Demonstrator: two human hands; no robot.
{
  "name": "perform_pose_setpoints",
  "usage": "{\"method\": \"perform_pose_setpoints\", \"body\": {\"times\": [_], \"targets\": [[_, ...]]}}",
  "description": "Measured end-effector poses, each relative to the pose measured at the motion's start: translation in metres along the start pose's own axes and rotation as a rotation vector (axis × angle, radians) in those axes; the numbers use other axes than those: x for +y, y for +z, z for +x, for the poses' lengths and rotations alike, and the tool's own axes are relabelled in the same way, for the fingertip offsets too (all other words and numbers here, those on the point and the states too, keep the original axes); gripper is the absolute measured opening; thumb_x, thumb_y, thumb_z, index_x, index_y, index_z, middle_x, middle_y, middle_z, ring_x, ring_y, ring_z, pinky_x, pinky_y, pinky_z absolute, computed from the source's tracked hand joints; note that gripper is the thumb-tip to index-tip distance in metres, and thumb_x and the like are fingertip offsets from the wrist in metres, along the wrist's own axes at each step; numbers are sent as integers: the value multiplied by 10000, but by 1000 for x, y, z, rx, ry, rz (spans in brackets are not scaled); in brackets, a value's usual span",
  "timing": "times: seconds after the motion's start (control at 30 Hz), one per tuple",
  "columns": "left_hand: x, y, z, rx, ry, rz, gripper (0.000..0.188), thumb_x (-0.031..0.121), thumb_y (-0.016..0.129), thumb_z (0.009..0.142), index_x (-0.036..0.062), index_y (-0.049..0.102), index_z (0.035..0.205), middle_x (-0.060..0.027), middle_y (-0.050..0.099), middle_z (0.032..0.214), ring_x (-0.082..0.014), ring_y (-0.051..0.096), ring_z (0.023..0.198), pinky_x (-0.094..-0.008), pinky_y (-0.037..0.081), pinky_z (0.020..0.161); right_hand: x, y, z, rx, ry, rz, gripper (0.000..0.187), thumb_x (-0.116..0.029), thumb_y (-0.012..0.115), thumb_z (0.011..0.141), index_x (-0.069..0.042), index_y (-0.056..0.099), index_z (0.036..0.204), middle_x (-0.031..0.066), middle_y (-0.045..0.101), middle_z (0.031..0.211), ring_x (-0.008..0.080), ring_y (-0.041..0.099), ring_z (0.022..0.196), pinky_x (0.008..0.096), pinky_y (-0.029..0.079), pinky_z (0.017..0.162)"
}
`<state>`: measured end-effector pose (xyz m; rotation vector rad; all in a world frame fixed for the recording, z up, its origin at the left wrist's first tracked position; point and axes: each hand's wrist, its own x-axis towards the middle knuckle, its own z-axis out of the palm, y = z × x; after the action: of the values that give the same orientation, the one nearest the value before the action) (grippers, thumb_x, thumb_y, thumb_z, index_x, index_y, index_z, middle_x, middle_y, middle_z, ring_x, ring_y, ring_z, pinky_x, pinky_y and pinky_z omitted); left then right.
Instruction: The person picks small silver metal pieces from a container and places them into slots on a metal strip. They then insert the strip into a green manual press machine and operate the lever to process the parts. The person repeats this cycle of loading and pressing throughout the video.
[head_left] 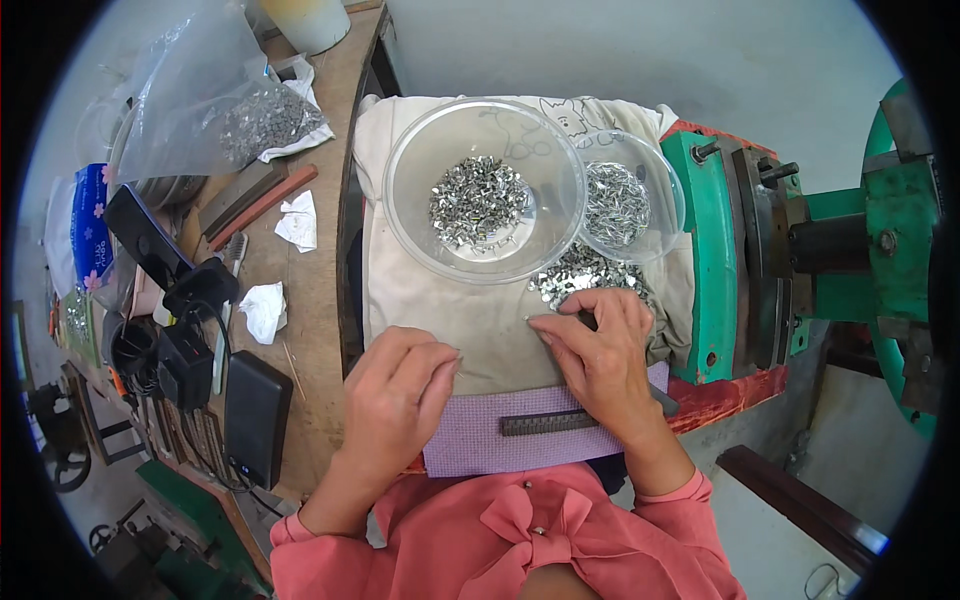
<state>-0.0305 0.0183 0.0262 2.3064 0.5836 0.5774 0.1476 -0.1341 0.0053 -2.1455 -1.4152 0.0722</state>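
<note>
My left hand (398, 385) is above the near left part of the beige cloth (480, 355), thumb and fingers pressed together. Anything in that pinch is too small to name. Near the cloth's middle, my right hand (606, 350) is also closed in a pinch, with a tiny speck by its fingertips that I cannot make out. Just beyond it lies a loose heap of small shiny metal pieces (585, 273). A large clear plastic tub (400, 190) holds many small metal parts (478, 203). Beside it, a smaller clear tub (667, 200) contains thin metal pins (615, 205).
A dark metal ruler (547, 424) lies on a purple mat (465, 445) close to my body. On the right stands a green machine (710, 300) with a handwheel. The wooden table (325, 330) at left carries a phone (148, 232), a black power bank (257, 418) and a plastic bag (195, 100).
</note>
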Motion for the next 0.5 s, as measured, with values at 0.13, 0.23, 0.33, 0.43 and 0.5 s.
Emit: {"method": "perform_pose_setpoints", "body": {"times": [0.13, 0.23, 0.33, 0.43, 0.5], "targets": [[-2, 10, 1, -57, 4, 4, 193, -60, 757, 765, 10, 693, 933, -122, 639, 893, -279, 653, 804, -360, 525, 690, -1, 2, 1, 16, 25, 10, 207, -126, 785, 794, -160, 764, 997, 12, 592, 1032, 265, 529, 1028, 422, 338, 909], [-4, 14, 4, -84, 4, 10, 211, -49, 758, 768, 16, 692, 957, -122, 635, 919, -289, 655, 817, -369, 526, 689, -1, 5, 3, 19, 28, 20, 206, -131, 789, 791, -163, 760, 993, 8, 594, 1042, 267, 518, 1047, 431, 322, 924], [-4, 18, 10, -117, -11, 20, 222, -34, 760, 777, 23, 693, 981, -121, 630, 949, -297, 655, 824, -374, 527, 696, 1, 6, 5, 25, 38, 44, 194, -138, 797, 782, -169, 761, 970, 4, 600, 1057, 269, 509, 1066, 436, 306, 933], [-5, 21, 15, -145, -35, 11, 230, -24, 764, 781, 28, 694, 994, -121, 626, 967, -300, 656, 836, -377, 529, 710, 2, 9, 6, 40, 41, 57, 174, -138, 806, 764, -176, 767, 929, 1, 610, 1074, 271, 504, 1079, 437, 297, 933], [-6, 25, 17, -147, -27, -1, 221, -18, 766, 784, 24, 695, 989, -123, 626, 968, -301, 655, 844, -377, 529, 716, 3, 10, 7, 41, 43, 67, 161, -134, 810, 749, -178, 769, 898, -1, 617, 1082, 273, 503, 1085, 438, 294, 932]]}}
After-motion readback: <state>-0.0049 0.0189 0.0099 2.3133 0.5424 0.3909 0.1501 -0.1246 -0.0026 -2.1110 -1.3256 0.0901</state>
